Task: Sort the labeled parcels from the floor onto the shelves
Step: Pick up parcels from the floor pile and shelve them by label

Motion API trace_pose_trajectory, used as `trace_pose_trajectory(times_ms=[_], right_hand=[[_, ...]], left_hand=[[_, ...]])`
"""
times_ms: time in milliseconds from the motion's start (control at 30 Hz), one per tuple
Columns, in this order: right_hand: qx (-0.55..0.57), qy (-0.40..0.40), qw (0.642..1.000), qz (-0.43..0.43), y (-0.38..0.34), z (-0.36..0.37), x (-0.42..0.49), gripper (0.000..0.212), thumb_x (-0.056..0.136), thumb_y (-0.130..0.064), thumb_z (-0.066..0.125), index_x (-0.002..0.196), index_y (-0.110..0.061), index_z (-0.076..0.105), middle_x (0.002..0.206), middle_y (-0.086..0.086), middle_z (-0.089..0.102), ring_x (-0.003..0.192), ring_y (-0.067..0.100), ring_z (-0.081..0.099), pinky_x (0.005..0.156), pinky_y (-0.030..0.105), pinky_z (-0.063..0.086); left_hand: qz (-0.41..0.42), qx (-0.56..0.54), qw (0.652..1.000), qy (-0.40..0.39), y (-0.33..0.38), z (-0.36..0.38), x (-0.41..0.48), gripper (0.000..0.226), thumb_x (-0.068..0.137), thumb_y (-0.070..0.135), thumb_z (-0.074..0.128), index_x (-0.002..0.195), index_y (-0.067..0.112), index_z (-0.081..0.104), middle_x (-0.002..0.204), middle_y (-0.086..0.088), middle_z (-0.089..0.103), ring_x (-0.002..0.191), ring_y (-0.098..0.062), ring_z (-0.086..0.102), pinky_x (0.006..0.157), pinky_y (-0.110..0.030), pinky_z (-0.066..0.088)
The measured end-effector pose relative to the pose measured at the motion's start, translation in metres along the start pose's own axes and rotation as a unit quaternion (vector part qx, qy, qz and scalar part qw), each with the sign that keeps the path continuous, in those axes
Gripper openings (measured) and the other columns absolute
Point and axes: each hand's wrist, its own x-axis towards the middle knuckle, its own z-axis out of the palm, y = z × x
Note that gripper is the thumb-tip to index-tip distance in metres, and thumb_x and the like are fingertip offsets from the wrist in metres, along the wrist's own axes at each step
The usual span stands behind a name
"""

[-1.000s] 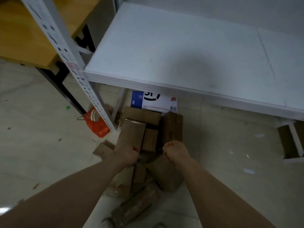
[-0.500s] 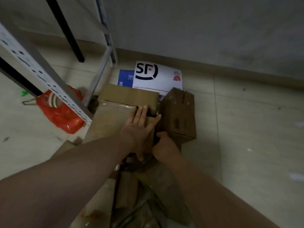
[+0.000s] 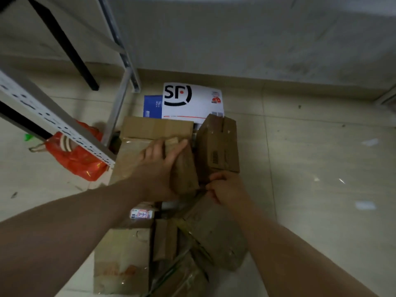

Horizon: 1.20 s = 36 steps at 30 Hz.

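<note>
Head view: pale tiled floor (image 3: 310,168) against grey wall (image 3: 235,39) (shelf post (image 3: 53,123) at left). Left hand (image 3: 158,166) wrapped around small brown box (image 3: 184,168) atop parcel pile; right hand (image 3: 227,187) pinching wrapped parcel (image 3: 216,230).

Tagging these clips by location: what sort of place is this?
Probably a parcel storeroom or courier pickup point: taped cardboard parcels heaped on a tiled floor, a courier envelope by the wall, and perforated metal shelving.
</note>
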Motion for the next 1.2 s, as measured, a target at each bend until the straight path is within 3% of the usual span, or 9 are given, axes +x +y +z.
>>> trace_pose_trajectory(times_ms=[100,267,333,467,633,767,933,1033,1200], right_hand=[[0.050,-0.017,0.998,0.016,-0.026,-0.027,-0.063,0.016,0.093,-0.012,0.065,0.109,-0.012,0.064,0.079,0.009,0.062,0.060,0.016,0.054,0.049,0.025,0.040],[0.135,-0.071,0.988,0.038,-0.116,-0.078,-0.190,0.050,0.085,-0.059,0.068,0.120,-0.025,0.063,0.114,0.005,0.067,0.102,0.026,0.064,0.080,0.038,0.054],[0.146,-0.102,0.983,0.032,-0.158,-0.108,-0.250,0.049,0.087,-0.062,0.063,0.114,-0.022,0.066,0.095,0.002,0.072,0.087,0.021,0.068,0.070,0.031,0.054],[0.131,-0.158,0.977,-0.054,-0.237,-0.168,-0.366,0.033,0.103,-0.042,0.045,0.093,-0.018,0.064,0.052,-0.004,0.068,0.041,0.006,0.063,0.035,0.015,0.045],[0.016,-0.157,0.976,-0.150,-0.321,-0.216,-0.477,0.051,0.087,-0.057,0.061,0.130,-0.029,0.057,0.121,0.004,0.065,0.110,0.019,0.064,0.073,0.032,0.055],[-0.047,-0.128,0.967,-0.213,-0.385,-0.232,-0.555,0.097,0.059,-0.041,0.086,0.145,-0.028,0.043,0.130,0.003,0.060,0.121,0.024,0.056,0.106,0.049,0.045],[-0.041,-0.081,0.962,-0.259,-0.440,-0.257,-0.633,0.033,0.086,-0.040,0.073,0.112,-0.021,0.068,0.102,0.007,0.073,0.101,0.026,0.068,0.095,0.044,0.057],[-0.060,-0.047,0.957,-0.281,-0.458,-0.274,-0.670,0.036,0.087,-0.048,0.070,0.112,-0.022,0.071,0.096,0.004,0.074,0.095,0.023,0.068,0.083,0.037,0.059],[-0.090,-0.014,0.948,-0.304,-0.480,-0.278,-0.709,0.056,0.082,-0.068,0.063,0.116,-0.024,0.070,0.100,0.000,0.071,0.094,0.018,0.061,0.084,0.033,0.054]], left_hand=[[-0.058,-0.263,0.963,0.021,0.015,-0.058,-0.056,0.149,0.037,0.067,0.088,0.153,0.044,-0.002,0.155,-0.005,0.009,0.141,-0.026,0.017,0.113,-0.046,0.030],[-0.158,-0.689,0.700,-0.106,0.056,-0.187,-0.118,0.093,0.042,0.034,0.095,0.127,0.039,0.057,0.137,-0.008,0.052,0.120,-0.034,0.057,0.090,-0.053,0.056],[-0.153,-0.753,0.621,-0.153,0.071,-0.243,-0.139,0.078,0.052,0.033,0.088,0.125,0.025,0.064,0.135,-0.017,0.058,0.119,-0.041,0.058,0.095,-0.061,0.050],[-0.129,-0.814,0.533,-0.191,0.097,-0.353,-0.176,0.093,0.047,0.044,0.088,0.132,0.015,0.062,0.133,-0.022,0.060,0.119,-0.045,0.058,0.102,-0.065,0.041],[-0.047,-0.859,0.451,-0.238,0.127,-0.482,-0.222,0.079,0.075,0.062,0.057,0.135,0.010,0.060,0.141,-0.027,0.052,0.128,-0.049,0.050,0.105,-0.064,0.039],[0.010,-0.858,0.448,-0.251,0.143,-0.564,-0.259,0.087,0.077,0.069,0.052,0.140,0.009,0.055,0.144,-0.032,0.046,0.132,-0.052,0.044,0.106,-0.062,0.040],[0.019,-0.790,0.574,-0.214,0.144,-0.646,-0.295,0.089,0.068,0.062,0.071,0.142,0.015,0.053,0.150,-0.028,0.038,0.137,-0.049,0.038,0.105,-0.070,0.034],[0.035,-0.765,0.625,-0.152,0.135,-0.691,-0.309,0.093,0.049,0.057,0.089,0.131,0.019,0.065,0.146,-0.018,0.048,0.139,-0.039,0.038,0.105,-0.069,0.033],[0.136,-0.703,0.679,-0.161,0.142,-0.737,-0.323,0.095,0.053,0.056,0.090,0.136,0.021,0.060,0.139,-0.014,0.059,0.129,-0.035,0.055,0.105,-0.069,0.035]])
